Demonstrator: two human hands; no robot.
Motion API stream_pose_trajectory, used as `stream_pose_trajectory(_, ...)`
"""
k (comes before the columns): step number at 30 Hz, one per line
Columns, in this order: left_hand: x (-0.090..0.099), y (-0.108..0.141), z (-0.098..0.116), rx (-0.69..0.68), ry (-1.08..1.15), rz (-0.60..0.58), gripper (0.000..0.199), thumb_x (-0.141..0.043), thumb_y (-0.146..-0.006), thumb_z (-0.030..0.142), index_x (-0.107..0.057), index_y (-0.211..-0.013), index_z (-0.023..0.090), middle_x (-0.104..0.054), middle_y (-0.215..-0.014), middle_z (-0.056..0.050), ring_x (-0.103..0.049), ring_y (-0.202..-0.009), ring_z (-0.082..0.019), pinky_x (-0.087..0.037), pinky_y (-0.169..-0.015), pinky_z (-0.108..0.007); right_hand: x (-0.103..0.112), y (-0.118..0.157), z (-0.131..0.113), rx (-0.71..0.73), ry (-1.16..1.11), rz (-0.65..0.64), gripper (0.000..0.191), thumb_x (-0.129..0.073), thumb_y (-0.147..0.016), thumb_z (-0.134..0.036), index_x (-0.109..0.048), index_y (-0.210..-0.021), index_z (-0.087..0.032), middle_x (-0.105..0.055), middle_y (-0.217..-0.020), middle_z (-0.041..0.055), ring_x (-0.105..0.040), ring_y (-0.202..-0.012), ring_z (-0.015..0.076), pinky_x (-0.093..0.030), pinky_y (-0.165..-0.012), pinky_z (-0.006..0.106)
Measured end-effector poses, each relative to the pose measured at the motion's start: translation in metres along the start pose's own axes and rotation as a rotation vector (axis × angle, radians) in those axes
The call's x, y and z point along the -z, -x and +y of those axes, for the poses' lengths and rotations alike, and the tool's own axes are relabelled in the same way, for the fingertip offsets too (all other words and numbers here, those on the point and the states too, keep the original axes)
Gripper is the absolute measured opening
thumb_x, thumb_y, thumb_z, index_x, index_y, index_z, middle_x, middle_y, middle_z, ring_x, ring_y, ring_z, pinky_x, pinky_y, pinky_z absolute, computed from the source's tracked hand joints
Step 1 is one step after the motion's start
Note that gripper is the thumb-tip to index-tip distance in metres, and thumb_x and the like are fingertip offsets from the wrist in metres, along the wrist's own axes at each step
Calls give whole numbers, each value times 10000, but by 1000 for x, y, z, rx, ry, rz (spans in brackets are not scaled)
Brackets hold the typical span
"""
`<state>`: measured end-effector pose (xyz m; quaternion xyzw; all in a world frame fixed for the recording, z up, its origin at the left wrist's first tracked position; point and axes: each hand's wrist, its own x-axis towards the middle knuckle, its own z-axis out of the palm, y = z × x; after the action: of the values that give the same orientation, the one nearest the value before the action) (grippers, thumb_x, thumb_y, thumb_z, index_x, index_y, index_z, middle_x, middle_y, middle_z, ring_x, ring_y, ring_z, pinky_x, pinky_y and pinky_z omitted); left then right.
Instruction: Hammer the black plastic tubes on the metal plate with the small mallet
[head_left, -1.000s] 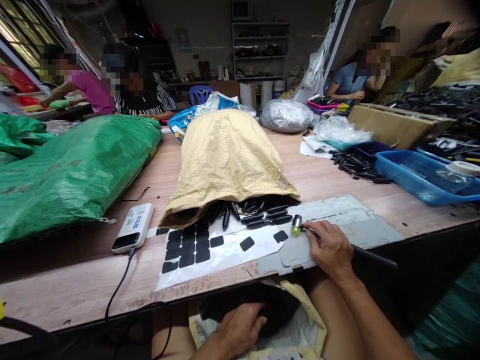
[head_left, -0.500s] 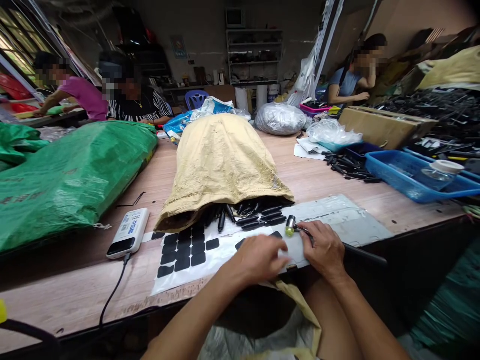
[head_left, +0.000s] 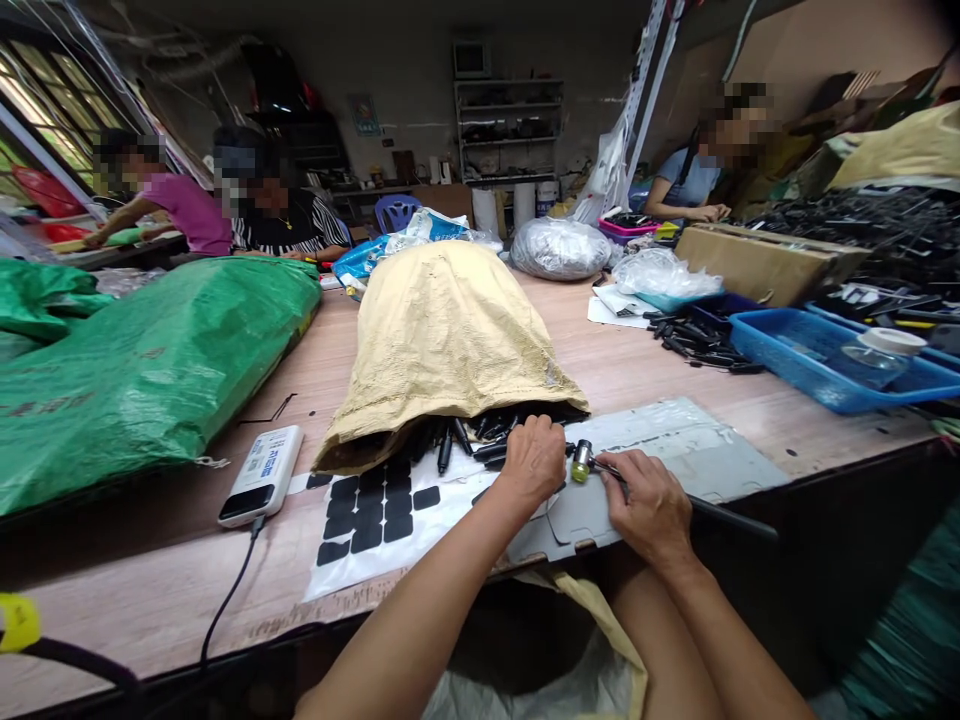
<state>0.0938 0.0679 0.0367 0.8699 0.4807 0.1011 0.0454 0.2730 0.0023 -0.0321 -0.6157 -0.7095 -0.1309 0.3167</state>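
Note:
My left hand reaches over the black pen-like pieces at the mouth of the tan sack; its fingertips are hidden behind the hand. My right hand is wrapped round the handle of a small hammer, whose yellow-tipped head hangs over the grey board. Left of my hands, a white sheet with black rounded stickers lies on the table. Below the table edge, an open bag is at my lap.
A green sack and a corded white power bank lie left. Blue trays, a cardboard box and a plastic bag stand right and behind. People sit across the table at left and right.
My left hand has moved up and away from the table edge to the black pieces by the sack mouth. My right hand still holds the hammer. The person at right has lowered a hand.

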Motion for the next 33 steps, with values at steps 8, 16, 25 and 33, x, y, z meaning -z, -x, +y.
stream_pose_trajectory(8, 9, 10, -1, -7, -7, 35, 121, -607, -901, 180, -651, -1010, 151, -663, -1019, -131, -586, -990, -273, -490, -831, -380, 0, 0, 0, 8, 10, 4, 201, -544, -930, -222, -666, -1089, -240, -682, -976, 45, -582, -929, 230, -416, -793, 348)
stream_pose_trajectory(16, 19, 86, -43, -14, 255, 76, 69, -675, -894, 271, -673, -943, 223, -657, -913, -32, -594, -902, -216, -457, -787, -323, 0, 0, -2, -11, 22, -4, 200, -542, -936, -236, -670, -1090, -243, -683, -986, 47, -583, -918, 232, -418, -799, 348)
stream_pose_trajectory(25, -8, 106, -56, 93, 603, 175, 143, -704, -827, 201, -689, -968, 220, -623, -888, -11, -568, -884, -194, -440, -812, -312, 11, -2, 9, 6, -85, -109, 303, -584, -900, -248, -661, -1193, -237, -684, -1021, 53, -593, -917, 222, -461, -826, 360)
stream_pose_trajectory(33, -10, 106, -59, 100, 626, 166, 150, -718, -792, 188, -706, -939, 220, -636, -883, -15, -563, -904, -205, -424, -814, -316, 13, -1, 10, 21, 36, -97, 229, -532, -968, -274, -698, -1122, -237, -675, -943, 56, -600, -903, 247, -469, -803, 384)
